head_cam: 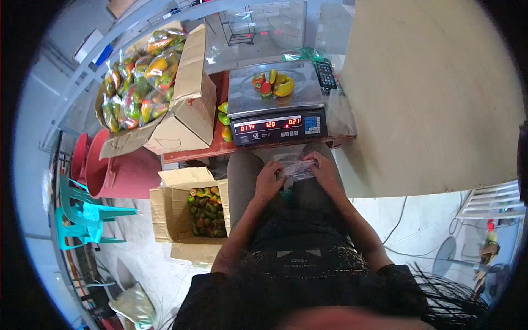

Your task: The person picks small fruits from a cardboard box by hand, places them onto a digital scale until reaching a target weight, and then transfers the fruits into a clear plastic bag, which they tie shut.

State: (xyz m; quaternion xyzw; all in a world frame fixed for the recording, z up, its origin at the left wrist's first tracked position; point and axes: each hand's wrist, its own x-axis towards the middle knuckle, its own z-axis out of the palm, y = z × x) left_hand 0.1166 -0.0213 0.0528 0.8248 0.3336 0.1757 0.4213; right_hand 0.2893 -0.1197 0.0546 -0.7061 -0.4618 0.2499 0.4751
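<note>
A clear plastic bag (298,169) is stretched between my two hands above my lap. My left hand (270,179) grips its left end, and my right hand (322,168) pinches the right end. Beyond them, a digital scale (276,105) with a lit red display stands on a red table. Several small peppers (266,86), red, green and yellow, lie in a group on its metal plate. More peppers (225,119) rest against the scale's left side. To the left, an open cardboard box (181,128) is heaped with bagged peppers (144,78).
On the floor at left stands another open cardboard box (169,214) of loose peppers, near red plastic tubs (132,173) and a turquoise plastic chair (82,210). A phone (326,74) lies right of the scale. A large beige panel (429,103) fills the right side. Cables (398,227) cross the floor.
</note>
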